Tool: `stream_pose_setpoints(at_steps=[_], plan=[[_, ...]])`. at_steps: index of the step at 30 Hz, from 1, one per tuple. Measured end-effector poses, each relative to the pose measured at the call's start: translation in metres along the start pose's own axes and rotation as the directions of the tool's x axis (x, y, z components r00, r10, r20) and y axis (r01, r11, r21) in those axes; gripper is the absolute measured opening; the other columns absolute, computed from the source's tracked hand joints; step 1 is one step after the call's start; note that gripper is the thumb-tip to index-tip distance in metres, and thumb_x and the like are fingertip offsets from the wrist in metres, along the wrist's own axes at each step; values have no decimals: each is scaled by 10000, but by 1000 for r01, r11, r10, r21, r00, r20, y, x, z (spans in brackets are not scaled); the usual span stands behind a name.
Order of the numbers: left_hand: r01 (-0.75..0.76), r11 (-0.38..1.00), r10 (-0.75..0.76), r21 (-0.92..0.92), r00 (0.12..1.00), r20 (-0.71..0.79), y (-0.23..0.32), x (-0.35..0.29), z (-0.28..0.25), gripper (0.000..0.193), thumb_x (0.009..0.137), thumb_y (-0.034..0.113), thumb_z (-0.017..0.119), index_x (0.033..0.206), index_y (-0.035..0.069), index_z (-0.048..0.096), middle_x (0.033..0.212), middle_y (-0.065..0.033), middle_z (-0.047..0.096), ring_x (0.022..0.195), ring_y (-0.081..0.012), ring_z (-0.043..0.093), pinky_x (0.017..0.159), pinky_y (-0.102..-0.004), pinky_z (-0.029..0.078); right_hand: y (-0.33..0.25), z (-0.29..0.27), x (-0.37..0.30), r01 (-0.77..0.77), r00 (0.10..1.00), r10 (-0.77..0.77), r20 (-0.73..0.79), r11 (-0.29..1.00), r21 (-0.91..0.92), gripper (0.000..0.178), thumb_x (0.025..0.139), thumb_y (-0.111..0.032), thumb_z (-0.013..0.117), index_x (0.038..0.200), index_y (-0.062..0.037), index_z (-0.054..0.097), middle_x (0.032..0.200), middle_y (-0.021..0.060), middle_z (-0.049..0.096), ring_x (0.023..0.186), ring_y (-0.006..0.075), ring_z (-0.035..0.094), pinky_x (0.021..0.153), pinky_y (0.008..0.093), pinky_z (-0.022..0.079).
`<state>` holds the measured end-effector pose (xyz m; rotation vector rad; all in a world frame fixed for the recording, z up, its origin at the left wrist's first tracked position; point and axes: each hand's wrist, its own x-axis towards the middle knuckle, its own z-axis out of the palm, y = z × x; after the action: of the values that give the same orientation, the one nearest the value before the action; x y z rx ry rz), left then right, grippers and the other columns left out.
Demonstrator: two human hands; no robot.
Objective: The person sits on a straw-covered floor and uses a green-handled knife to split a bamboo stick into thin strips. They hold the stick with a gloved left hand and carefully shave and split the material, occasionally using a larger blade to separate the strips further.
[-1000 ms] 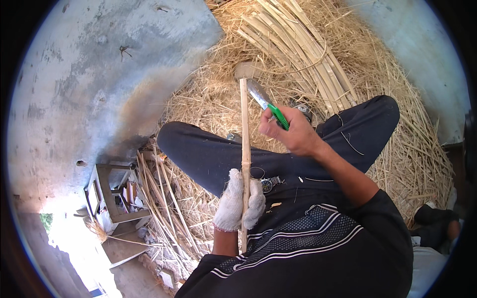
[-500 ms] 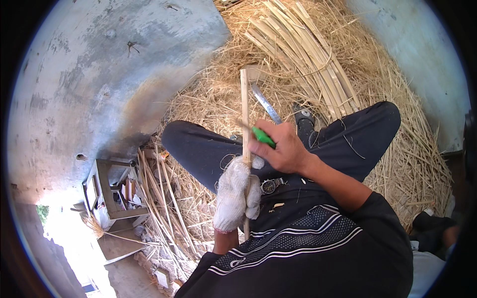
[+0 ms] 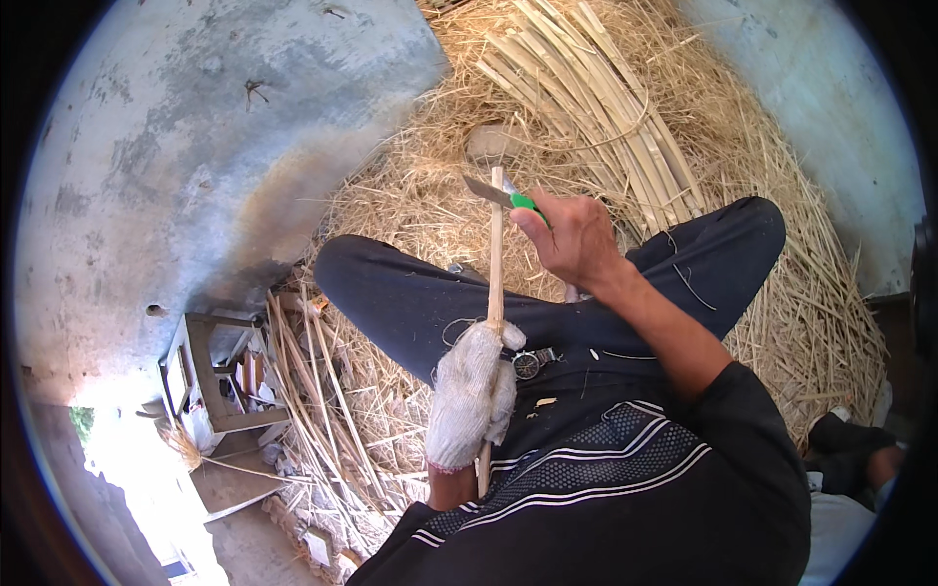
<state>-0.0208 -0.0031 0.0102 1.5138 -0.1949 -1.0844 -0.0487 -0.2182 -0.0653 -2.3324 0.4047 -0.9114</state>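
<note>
My left hand, in a white knitted work glove, is closed around a pale bamboo strip. The strip stands lengthwise over my lap, its lower end showing below the glove. My bare right hand grips a knife with a green handle; its dark blade points left and crosses the strip near the far tip. Between my legs lies a wristwatch on the dark cloth, beside the glove. Small shavings are scattered on my lap.
A bundle of split bamboo strips lies ahead on straw-like shavings. At left, a small wooden cabinet and more loose strips stand by the wall. Part of another person shows at the right edge.
My right hand and the knife have moved away from me, up to the strip's far end. The strip's far end has come lower and rightward, with the glove shifting slightly.
</note>
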Motion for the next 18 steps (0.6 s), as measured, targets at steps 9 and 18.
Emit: stream_pose_setpoints(at_steps=[9,18], plan=[[-2,996,-1,-86,999,-40,1,-4,-1,365,1065,378,423,1082,47,577,440,12,388,292,-73,311,278,-230,242,-10,-3,-5,152,964,-185,191,973,174,446,999,-442,508,777,-57,559,505,139,479,455,339,547,462,425,415],[-57,997,53,-46,994,-101,-1,0,1,343,1063,365,438,1077,52,577,432,18,364,292,-80,299,282,-248,205,4,17,1,243,965,-251,74,965,99,488,964,-521,526,750,-83,550,497,113,497,430,319,531,431,413,401]])
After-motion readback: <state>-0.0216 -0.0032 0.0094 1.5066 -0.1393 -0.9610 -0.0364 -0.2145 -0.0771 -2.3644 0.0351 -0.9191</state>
